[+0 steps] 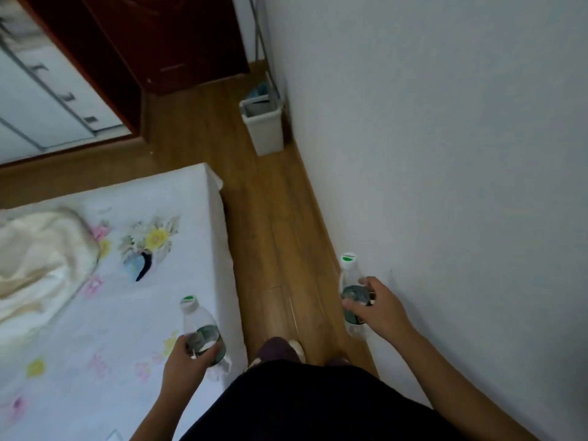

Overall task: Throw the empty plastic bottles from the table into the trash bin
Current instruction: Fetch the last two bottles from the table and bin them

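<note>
I hold one clear plastic bottle in each hand, both with white caps and green labels. My left hand [187, 358] grips the left bottle [199, 323] above the bed's edge. My right hand [378, 310] grips the right bottle [350, 281] close to the white wall. A white trash bin [265, 128] with an open top stands on the wooden floor ahead, against the wall, well beyond both hands.
A bed [105, 313] with a flowered white sheet and a cream blanket [38, 259] fills the left. A narrow strip of wooden floor [273, 233] runs between bed and wall [445, 154] toward the bin. A dark red wardrobe [165, 39] stands at the far end.
</note>
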Demonstrator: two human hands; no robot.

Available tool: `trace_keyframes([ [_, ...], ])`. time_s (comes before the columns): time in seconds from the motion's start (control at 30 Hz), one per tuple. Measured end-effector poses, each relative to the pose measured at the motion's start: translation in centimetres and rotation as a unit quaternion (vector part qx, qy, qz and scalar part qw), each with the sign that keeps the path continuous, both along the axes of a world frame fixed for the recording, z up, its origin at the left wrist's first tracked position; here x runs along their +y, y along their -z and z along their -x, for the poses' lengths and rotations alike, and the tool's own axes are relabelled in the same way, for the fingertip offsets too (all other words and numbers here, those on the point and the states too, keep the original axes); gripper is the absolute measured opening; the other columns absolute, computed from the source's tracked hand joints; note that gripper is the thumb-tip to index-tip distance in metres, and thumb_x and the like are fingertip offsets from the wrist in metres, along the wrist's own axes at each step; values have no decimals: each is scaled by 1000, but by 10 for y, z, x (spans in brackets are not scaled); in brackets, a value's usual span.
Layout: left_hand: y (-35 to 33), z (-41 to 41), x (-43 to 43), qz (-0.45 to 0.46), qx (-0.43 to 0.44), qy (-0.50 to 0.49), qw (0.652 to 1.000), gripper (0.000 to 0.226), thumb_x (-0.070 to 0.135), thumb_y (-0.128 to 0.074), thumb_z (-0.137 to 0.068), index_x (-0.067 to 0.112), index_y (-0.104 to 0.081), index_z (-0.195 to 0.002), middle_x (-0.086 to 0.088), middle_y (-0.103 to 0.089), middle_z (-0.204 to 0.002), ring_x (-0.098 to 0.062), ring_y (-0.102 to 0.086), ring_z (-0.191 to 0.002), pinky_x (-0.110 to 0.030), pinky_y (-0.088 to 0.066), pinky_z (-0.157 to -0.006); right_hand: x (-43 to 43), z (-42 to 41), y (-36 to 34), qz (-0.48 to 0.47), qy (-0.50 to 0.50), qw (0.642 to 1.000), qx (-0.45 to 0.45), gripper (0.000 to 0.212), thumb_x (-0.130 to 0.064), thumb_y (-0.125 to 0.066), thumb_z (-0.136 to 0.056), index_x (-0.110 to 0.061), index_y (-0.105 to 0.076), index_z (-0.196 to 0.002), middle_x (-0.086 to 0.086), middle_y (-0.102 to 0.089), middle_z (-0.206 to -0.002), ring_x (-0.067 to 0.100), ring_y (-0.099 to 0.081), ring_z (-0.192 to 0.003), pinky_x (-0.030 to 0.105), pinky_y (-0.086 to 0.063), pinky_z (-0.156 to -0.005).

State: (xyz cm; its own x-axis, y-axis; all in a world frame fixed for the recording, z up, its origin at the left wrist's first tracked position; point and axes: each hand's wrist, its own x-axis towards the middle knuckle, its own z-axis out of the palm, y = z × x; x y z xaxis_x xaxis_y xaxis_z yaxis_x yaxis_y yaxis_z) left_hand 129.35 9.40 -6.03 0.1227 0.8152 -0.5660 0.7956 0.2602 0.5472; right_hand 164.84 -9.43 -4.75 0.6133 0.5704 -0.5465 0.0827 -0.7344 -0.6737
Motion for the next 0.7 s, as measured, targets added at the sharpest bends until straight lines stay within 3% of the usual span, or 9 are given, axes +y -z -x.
trace_keyframes([
  [0.13,42,34,38,17,38,-71,997,69,70,-75,-56,21,-68,-104,2,-75,-91,-16,-71,-87,-41,-56,-76,96,-28,-1,-10,-79,997,-8,67,-49,-78,-78,-29,-48,-134,-4,-59,-133,20,-59,-119,40,-51,-99],
  [0.3,60,16,104,34,33,-107,993,66,68,-75,-58,18,-70,-100,2,-76,-86,-15,-72,-83,-39,-57,-74,192,-59,7,-6,-122,992,-19,63,-50,-77,-77,-29,-49,-129,-5,-61,-129,14,-58,-109,36,-52,-94],
  [0.4,45,-24,160,38,20,-96,994,65,65,-77,-57,18,-67,-101,2,-74,-89,-18,-71,-84,-43,-57,-78,235,-77,7,23,-109,994,-19,66,-49,-78,-77,-27,-49,-132,-6,-60,-129,18,-59,-115,39,-51,-97],
  [0.53,25,-86,251,20,-4,-60,998,66,58,-74,-58,18,-61,-109,-2,-70,-99,-25,-67,-91,-40,-51,-78,288,-106,8,24,-83,996,-26,67,-47,-80,-75,-23,-52,-132,-3,-62,-125,17,-60,-109,34,-50,-92],
  [0.7,11,-154,364,-13,-49,-24,998,75,64,-74,-54,21,-59,-114,-2,-70,-106,-24,-68,-98,-47,-56,-89,350,-149,9,30,-27,999,-25,64,-39,-83,-76,-19,-54,-129,-1,-64,-116,21,-63,-106,33,-50,-87],
])
